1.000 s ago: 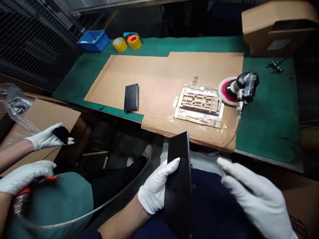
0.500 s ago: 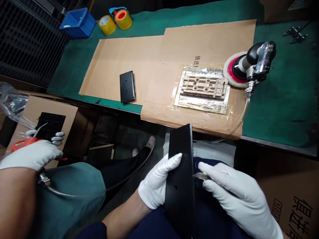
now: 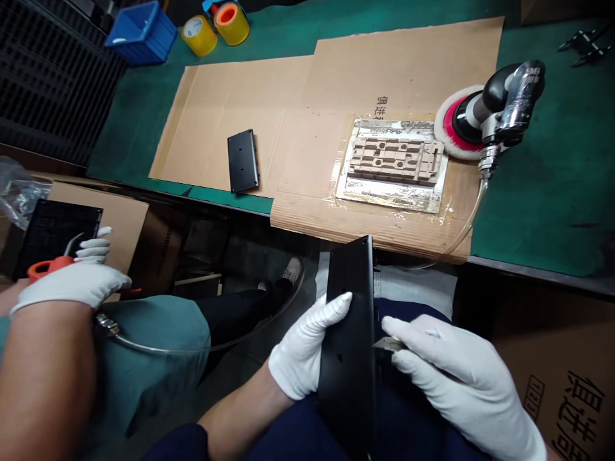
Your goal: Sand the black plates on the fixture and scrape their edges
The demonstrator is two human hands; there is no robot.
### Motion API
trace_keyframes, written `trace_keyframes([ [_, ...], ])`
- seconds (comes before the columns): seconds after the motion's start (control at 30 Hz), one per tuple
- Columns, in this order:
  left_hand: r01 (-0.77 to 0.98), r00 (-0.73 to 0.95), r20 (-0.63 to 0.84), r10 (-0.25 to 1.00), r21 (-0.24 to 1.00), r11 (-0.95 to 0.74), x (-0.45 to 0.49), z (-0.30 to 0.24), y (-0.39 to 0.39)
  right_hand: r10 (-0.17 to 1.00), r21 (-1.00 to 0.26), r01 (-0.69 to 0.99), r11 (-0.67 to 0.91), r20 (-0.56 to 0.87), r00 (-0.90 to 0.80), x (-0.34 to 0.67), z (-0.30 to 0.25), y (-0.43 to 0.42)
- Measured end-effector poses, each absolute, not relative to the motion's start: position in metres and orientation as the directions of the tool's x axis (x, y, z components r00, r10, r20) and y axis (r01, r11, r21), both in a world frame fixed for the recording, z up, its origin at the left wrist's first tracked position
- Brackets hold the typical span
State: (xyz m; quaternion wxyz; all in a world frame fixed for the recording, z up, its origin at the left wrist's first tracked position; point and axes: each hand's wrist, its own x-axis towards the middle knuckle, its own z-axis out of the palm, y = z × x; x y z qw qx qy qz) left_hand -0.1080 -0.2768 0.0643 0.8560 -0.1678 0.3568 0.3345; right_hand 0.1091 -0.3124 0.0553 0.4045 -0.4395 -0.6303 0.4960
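My gloved left hand [image 3: 312, 342] grips a flat black panel [image 3: 348, 333] from its left side, thumb lying over the face. The panel is tilted on edge above my lap, and its lower end runs out of view. Between thumb and fingers of my gloved right hand [image 3: 451, 371] is a small pointed blade [image 3: 388, 344]; its handle, if any, is hidden. The blade tip is at the panel's right edge; whether it touches I cannot tell. Another black panel [image 3: 243, 161] lies on the cardboard [image 3: 288, 96] covering the green bench.
A polisher [image 3: 494, 115] with an air hose rests beside a grooved fixture [image 3: 396, 159] on the bench [image 3: 542, 211]. Tape rolls [image 3: 199, 36] and a blue bin [image 3: 141, 32] stand at the back left. At left, a co-worker's gloved hand [image 3: 72, 288] holds an orange air gun [image 3: 48, 267].
The co-worker's hand and air gun have shifted slightly right, and their black panel has moved left. My view has tilted a little. My hands, the panel and the blade keep nearly the same pose.
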Motion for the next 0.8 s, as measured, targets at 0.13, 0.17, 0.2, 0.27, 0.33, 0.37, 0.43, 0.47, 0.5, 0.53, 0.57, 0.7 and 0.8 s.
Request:
trace_keyframes([
  [0.13, -0.681, 0.534, -0.720, 0.443, -0.055, 0.730, -0.107, 0.064, -0.276, 0.943, -0.976, 0.163, 0.142, 0.084, -0.323, 0.113, 0.053, -0.312],
  [0.17, -0.675, 0.539, -0.720, 0.438, -0.058, 0.736, -0.107, 0.064, -0.275, 0.941, -0.975, 0.168, 0.148, 0.086, -0.328, 0.113, 0.054, -0.311],
  [0.2, -0.671, 0.543, -0.720, 0.432, -0.062, 0.739, -0.107, 0.064, -0.275, 0.939, -0.973, 0.173, 0.155, 0.090, -0.332, 0.114, 0.054, -0.310],
  [0.27, -0.667, 0.546, -0.723, 0.423, -0.070, 0.741, -0.106, 0.065, -0.274, 0.936, -0.969, 0.181, 0.167, 0.098, -0.339, 0.115, 0.054, -0.309],
  [0.33, -0.667, 0.545, -0.726, 0.421, -0.071, 0.742, -0.106, 0.066, -0.274, 0.933, -0.966, 0.188, 0.180, 0.108, -0.344, 0.116, 0.054, -0.309],
  [0.37, -0.666, 0.543, -0.727, 0.421, -0.068, 0.743, -0.105, 0.066, -0.274, 0.932, -0.963, 0.193, 0.188, 0.112, -0.345, 0.117, 0.054, -0.308],
  [0.43, -0.662, 0.538, -0.731, 0.420, -0.057, 0.747, -0.105, 0.067, -0.274, 0.930, -0.959, 0.200, 0.200, 0.121, -0.348, 0.118, 0.053, -0.308],
  [0.47, -0.660, 0.534, -0.733, 0.421, -0.052, 0.749, -0.105, 0.067, -0.274, 0.928, -0.957, 0.205, 0.206, 0.124, -0.352, 0.118, 0.053, -0.307],
  [0.5, -0.659, 0.531, -0.735, 0.422, -0.046, 0.750, -0.105, 0.067, -0.274, 0.926, -0.955, 0.209, 0.212, 0.127, -0.356, 0.119, 0.053, -0.307],
  [0.53, -0.659, 0.529, -0.736, 0.422, -0.043, 0.751, -0.105, 0.067, -0.274, 0.924, -0.953, 0.213, 0.217, 0.130, -0.360, 0.120, 0.053, -0.307],
  [0.57, -0.658, 0.529, -0.736, 0.422, -0.042, 0.752, -0.104, 0.067, -0.274, 0.922, -0.950, 0.219, 0.222, 0.132, -0.364, 0.121, 0.052, -0.307],
  [0.7, -0.667, 0.531, -0.735, 0.422, -0.056, 0.743, -0.103, 0.067, -0.273, 0.915, -0.942, 0.238, 0.235, 0.132, -0.381, 0.125, 0.051, -0.305],
  [0.8, -0.659, 0.535, -0.742, 0.404, -0.067, 0.749, -0.102, 0.066, -0.272, 0.903, -0.950, 0.193, 0.247, 0.153, -0.400, 0.127, 0.049, -0.302],
])
